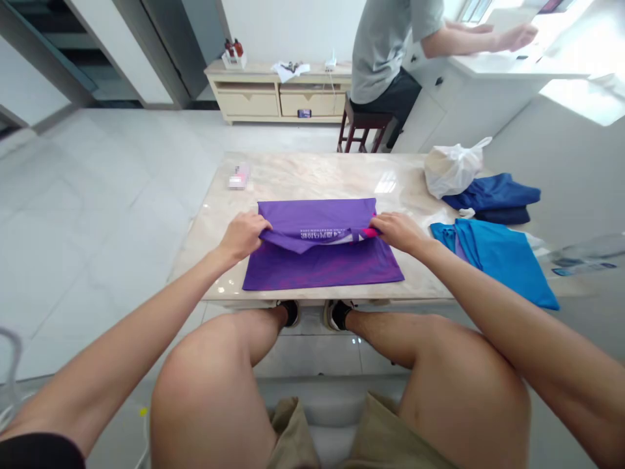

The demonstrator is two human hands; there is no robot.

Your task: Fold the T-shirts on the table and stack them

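Note:
A purple cloth (322, 264) with white printing and a pink patch lies on the marble-patterned table (303, 170). Its middle edge is lifted a little and runs between my hands as a loose fold. My left hand (245, 236) is closed on the left end of that fold. At the right end, beside the pink patch, my right hand (396, 230) pinches the cloth. The lower layer lies spread toward the table's front edge.
A pink and white packet (239, 176) is at the table's back left. To the right are a white plastic bag (454, 169), dark blue folded cloths (498, 195), a bright blue cloth (502, 257) and a clear bottle (590, 254). Beyond, a person (385, 52) sits on a stool.

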